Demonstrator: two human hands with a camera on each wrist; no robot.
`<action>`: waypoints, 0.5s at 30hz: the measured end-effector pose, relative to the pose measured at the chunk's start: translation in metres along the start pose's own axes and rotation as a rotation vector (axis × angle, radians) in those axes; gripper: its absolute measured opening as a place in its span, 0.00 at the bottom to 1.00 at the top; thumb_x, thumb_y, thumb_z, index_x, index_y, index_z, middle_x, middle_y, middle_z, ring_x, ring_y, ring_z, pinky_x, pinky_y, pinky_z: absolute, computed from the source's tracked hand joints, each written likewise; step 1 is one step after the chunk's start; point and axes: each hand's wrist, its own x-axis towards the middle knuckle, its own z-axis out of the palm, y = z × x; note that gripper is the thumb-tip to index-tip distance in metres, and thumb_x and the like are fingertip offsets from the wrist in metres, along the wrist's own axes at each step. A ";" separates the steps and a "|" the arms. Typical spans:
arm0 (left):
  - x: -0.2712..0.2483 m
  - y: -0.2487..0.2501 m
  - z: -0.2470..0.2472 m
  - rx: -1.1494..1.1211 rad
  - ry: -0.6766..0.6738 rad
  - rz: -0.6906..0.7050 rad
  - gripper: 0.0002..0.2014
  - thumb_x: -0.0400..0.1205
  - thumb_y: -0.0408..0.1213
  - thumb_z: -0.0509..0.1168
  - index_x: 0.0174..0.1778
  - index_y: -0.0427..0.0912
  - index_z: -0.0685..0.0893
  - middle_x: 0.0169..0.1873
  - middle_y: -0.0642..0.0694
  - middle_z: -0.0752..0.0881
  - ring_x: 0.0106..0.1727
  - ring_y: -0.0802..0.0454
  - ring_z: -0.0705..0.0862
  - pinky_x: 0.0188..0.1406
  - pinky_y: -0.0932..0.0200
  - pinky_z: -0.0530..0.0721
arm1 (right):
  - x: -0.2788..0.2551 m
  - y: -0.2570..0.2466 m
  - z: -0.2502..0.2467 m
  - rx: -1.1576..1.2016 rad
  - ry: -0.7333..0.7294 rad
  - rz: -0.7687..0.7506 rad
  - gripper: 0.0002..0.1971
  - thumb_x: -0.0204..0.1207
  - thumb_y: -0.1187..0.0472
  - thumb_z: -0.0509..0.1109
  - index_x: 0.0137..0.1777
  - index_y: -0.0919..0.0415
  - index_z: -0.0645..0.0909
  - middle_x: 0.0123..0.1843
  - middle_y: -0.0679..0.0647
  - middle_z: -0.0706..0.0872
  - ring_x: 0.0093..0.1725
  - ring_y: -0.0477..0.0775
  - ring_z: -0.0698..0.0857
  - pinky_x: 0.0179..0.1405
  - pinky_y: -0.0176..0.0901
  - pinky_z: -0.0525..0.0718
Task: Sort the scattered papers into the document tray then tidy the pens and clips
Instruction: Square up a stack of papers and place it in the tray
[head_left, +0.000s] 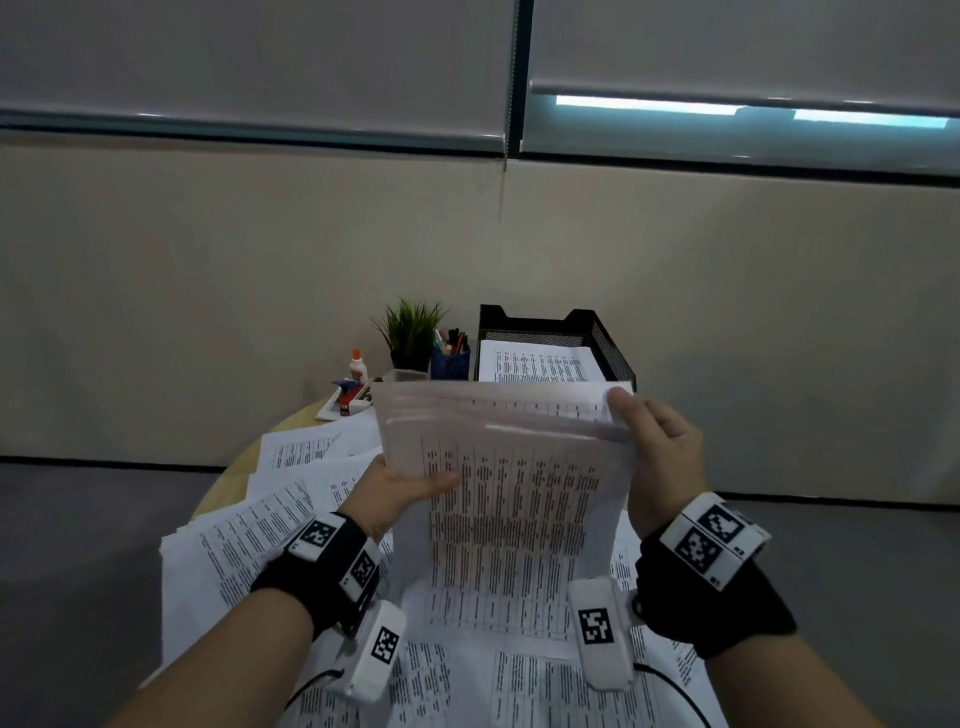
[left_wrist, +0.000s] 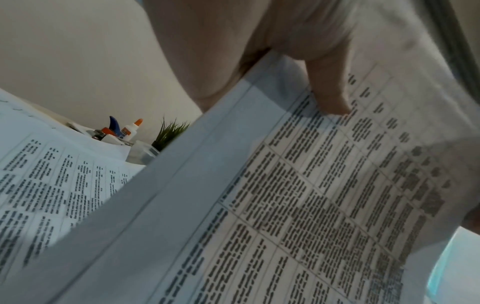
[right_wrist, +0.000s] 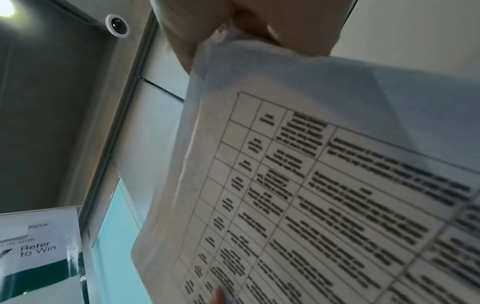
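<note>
At the far edge of the round tabletop (head_left: 291, 426), item one: a black mesh document tray (head_left: 613, 343), holding a printed sheet (head_left: 537, 361) that lies flat inside it. Just left of the tray, a blue pen cup (head_left: 450, 362) with several pens (head_left: 453, 339) standing upright in it. Beside the cup, a small potted plant (head_left: 411, 327), then a clear empty-looking box (head_left: 404, 375); I cannot tell whether it holds clips. Further left, a white glue bottle (head_left: 358, 365) with an orange cap, and a shallow white tray (head_left: 332, 408) carrying a red and blue item I cannot identify.

Item two: loose printed papers (head_left: 270, 525), fanned and overlapping across most of the near tabletop, under my forearms.

Item three: a held stack of papers (head_left: 519, 467), raised off the tabletop and tilted toward me, just in front of the document tray. My left hand (head_left: 402, 491) grips its left edge, thumb lying on the printed face, fingers behind. My right hand (head_left: 657, 457) grips the upper right corner, thumb on top, the uppermost sheets bent back there. Right wrist view confirms fingers pinching that corner.
</note>
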 end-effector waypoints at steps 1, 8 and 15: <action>0.001 0.000 0.001 -0.014 0.026 0.004 0.26 0.60 0.37 0.82 0.54 0.42 0.85 0.49 0.43 0.91 0.55 0.47 0.88 0.63 0.44 0.82 | -0.001 -0.001 -0.001 0.023 -0.050 -0.011 0.15 0.67 0.51 0.76 0.36 0.64 0.81 0.28 0.53 0.85 0.25 0.51 0.84 0.25 0.41 0.82; 0.005 0.016 0.007 -0.110 0.178 0.088 0.20 0.60 0.37 0.80 0.47 0.45 0.87 0.44 0.48 0.92 0.52 0.49 0.89 0.60 0.47 0.83 | -0.015 0.019 -0.020 -0.289 -0.242 0.118 0.17 0.65 0.55 0.80 0.53 0.53 0.84 0.48 0.50 0.92 0.49 0.51 0.90 0.51 0.50 0.89; -0.002 0.018 0.013 -0.170 0.126 0.091 0.30 0.52 0.64 0.79 0.39 0.43 0.91 0.41 0.43 0.92 0.44 0.47 0.91 0.46 0.51 0.89 | -0.024 0.051 -0.034 -0.361 -0.106 0.223 0.06 0.66 0.64 0.80 0.36 0.51 0.88 0.37 0.46 0.92 0.42 0.49 0.90 0.44 0.44 0.86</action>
